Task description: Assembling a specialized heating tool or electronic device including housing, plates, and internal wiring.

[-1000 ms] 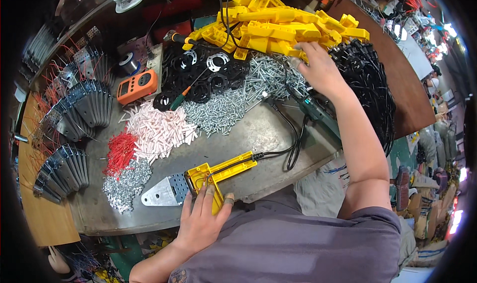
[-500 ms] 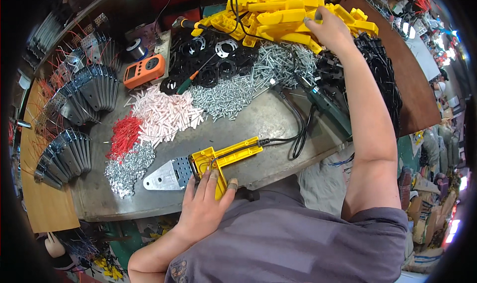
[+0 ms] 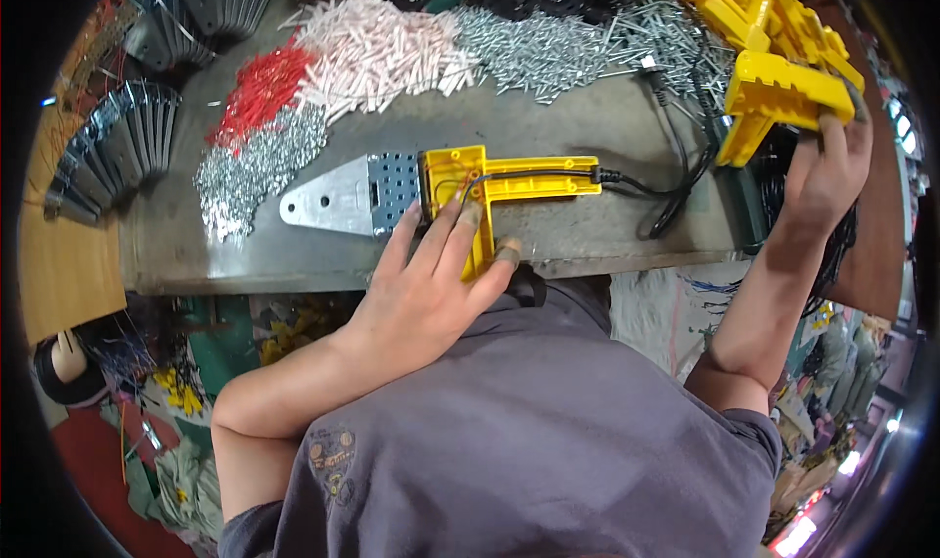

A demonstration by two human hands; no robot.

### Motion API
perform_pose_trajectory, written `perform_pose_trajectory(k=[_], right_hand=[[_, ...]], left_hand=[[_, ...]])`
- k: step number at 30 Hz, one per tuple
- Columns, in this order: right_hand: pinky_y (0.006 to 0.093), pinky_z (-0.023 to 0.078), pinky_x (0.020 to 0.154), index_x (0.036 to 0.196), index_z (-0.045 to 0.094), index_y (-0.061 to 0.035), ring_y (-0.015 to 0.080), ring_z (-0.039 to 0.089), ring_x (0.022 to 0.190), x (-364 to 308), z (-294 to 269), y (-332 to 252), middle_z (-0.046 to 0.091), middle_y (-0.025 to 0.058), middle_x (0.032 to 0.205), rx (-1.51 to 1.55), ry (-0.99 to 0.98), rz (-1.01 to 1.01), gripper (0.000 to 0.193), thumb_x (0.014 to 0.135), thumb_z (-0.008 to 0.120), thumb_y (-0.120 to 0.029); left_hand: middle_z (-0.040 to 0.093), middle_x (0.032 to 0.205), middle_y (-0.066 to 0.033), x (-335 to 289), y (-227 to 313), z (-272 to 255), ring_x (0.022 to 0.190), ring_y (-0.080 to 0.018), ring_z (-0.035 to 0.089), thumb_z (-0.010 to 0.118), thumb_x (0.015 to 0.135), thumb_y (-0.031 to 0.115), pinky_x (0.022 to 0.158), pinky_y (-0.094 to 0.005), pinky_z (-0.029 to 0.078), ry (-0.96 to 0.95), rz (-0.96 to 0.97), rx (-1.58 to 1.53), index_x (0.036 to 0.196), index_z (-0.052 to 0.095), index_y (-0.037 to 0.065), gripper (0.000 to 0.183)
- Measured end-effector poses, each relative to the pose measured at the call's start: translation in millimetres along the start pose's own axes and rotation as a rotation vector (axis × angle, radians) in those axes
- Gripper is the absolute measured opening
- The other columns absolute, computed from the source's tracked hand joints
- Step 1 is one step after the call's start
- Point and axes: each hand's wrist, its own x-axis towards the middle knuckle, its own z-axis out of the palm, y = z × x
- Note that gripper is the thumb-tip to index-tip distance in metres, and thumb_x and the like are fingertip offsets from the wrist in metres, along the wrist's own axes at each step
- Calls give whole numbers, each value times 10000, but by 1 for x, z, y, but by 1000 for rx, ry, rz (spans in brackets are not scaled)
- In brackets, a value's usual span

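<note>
On the metal worktop lies a yellow plastic housing half [image 3: 544,177], open side up, with thin wires and a black cable along its handle. A perforated metal plate with a tapered silver end [image 3: 328,202] joins its left side. My left hand [image 3: 421,264] holds the housing's near part, fingertips on top and thumb along the right edge. Over at the right, my right hand [image 3: 830,171] grips another yellow housing half [image 3: 783,93], raised beside the pile of yellow housings [image 3: 729,5]. Its fingers are partly hidden behind the part.
Heaps of silver screws [image 3: 539,49], white sleeves [image 3: 382,54], red sleeves [image 3: 259,88] and small shiny metal pieces [image 3: 259,166] cover the far worktop. Metal plates [image 3: 117,147] stand in rows at left. A dark green tool [image 3: 746,210] and black cables [image 3: 676,201] lie at right.
My right hand has taken a yellow housing half from the pile and drawn it nearer. My left hand stays on the lower housing. The whole view has shifted, with the worktop now higher in it.
</note>
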Motion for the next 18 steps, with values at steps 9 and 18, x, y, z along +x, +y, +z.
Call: perform_pose_trajectory(k=[9, 18], right_hand=[[379, 519, 790, 1034, 635, -23, 314, 650, 913, -146, 65, -33, 650, 147, 1021, 523, -1338, 190, 256, 927, 563, -244], [333, 476, 737, 1138, 515, -45, 181, 547, 812, -128, 89, -6, 570, 86, 917, 518, -299, 429, 376, 957, 588, -366]], left_hand=[[542, 1255, -201, 1, 0, 0, 1219, -336, 533, 552, 857, 209, 975, -526, 431, 20, 9, 3, 1251, 573, 195, 395], [557, 1220, -220, 3, 1, 3, 1179, -349, 562, 547, 867, 225, 951, -535, 447, 66, -11, -18, 1243, 569, 209, 377]])
